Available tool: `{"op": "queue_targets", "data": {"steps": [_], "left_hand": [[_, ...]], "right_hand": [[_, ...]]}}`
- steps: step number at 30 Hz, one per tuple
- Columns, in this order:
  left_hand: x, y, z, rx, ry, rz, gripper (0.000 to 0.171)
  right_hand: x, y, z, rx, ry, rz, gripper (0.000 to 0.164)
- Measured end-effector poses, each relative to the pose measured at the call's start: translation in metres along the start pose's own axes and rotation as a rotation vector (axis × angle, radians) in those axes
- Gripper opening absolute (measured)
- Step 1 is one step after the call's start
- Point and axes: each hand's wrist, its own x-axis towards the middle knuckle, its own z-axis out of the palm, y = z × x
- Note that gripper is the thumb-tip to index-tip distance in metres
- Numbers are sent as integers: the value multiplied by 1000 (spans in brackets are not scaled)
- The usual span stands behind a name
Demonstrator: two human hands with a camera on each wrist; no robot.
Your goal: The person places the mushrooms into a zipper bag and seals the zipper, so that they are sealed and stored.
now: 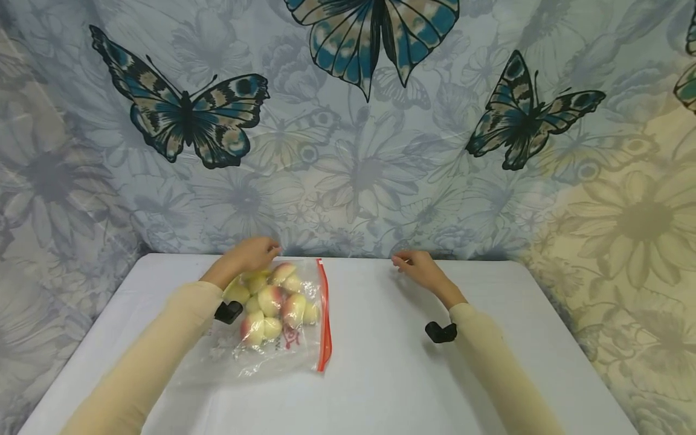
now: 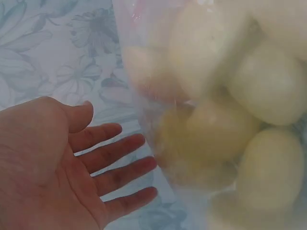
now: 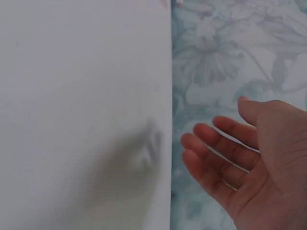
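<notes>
A clear zip bag (image 1: pixel 293 353) with a red zip edge lies on the white table, its red side toward the right. Inside are several round yellow-green fruits (image 1: pixel 270 300), some blushed red. My left hand (image 1: pixel 249 258) is at the bag's far left corner. In the left wrist view, its fingers (image 2: pixel 120 178) are spread and almost straight, close to the plastic; whether they touch it I cannot tell. Over the table's far edge, right of the bag, my right hand (image 1: pixel 420 268) holds nothing. Its fingers (image 3: pixel 225 143) are loosely bent in the right wrist view.
The white table (image 1: pixel 375 362) reaches back to a hanging cloth (image 1: pixel 359 181) printed with flowers and butterflies. A black wrist strap piece (image 1: pixel 228 312) sits by the left sleeve, and another black piece (image 1: pixel 440 332) by the right sleeve.
</notes>
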Motion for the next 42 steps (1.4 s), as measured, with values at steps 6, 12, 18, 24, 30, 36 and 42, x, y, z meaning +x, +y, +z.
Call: {"op": "queue_targets", "data": {"steps": [6,12,18,24,30,36,42], "left_hand": [[22,4,6,-100,-29,-27,45],[37,9,26,-225,-22,-72,45],[49,17,39,-163,-20,-123,39],[58,19,49,-171,19,-121,34],[63,24,54,-233,26,-101,31],[64,22,58,-323,51,-79,27],[68,24,62,-283,159,-49,24]], "right_hand": [[23,-25,37,237,71,41,37],[40,-57,89,464,163,150,34],[49,-86,121,536,159,267,40],[57,-100,134,362,163,243,44],[61,-104,140,401,167,292,37],[59,-107,137,464,142,286,32],[55,-115,131,483,122,264,31]]}}
